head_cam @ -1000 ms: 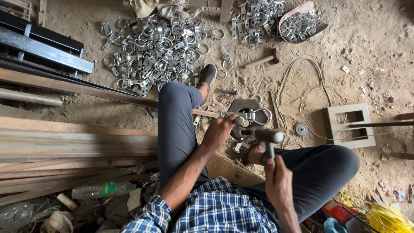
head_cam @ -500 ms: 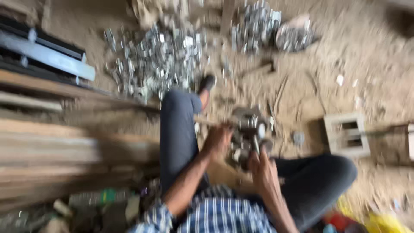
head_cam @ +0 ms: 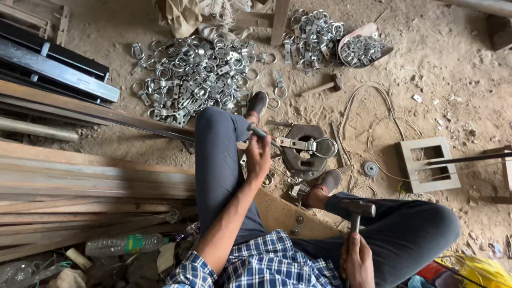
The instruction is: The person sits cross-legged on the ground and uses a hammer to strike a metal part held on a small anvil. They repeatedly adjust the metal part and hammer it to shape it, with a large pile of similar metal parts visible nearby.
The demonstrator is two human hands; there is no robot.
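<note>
1. We see a metal strap with a ring [head_cam: 312, 145] lying flat across a dark iron block [head_cam: 304, 154] on the sandy floor, between the person's two shoes.
2. The left hand [head_cam: 258, 156] is wrapped around the handles of tongs [head_cam: 264, 136]; the fingers are curled tight together, and the tongs' tip reaches the near end of the strap.
3. The right hand [head_cam: 357, 261] grips the handle of a hammer [head_cam: 356, 210] with its fingers closed round the shaft — the hammer head is raised, well apart from the block, above the right knee.
4. Just beside the block, a few loose metal pieces lie near the right shoe [head_cam: 328, 181].
5. Farther out, a large pile of ring fittings [head_cam: 192, 74] spreads over the floor beyond the left shoe [head_cam: 257, 102]; a smaller pile [head_cam: 314, 37] lies near a scoop-like tray [head_cam: 365, 48] filled with more pieces.
6. A second hammer [head_cam: 322, 86] lies on the floor between the piles and the block.
7. To the right stands a grey rectangular frame [head_cam: 426, 165] — a pale cable [head_cam: 368, 106] loops near it.
8. Long timber and steel bars [head_cam: 80, 176] are stacked at the left.
</note>
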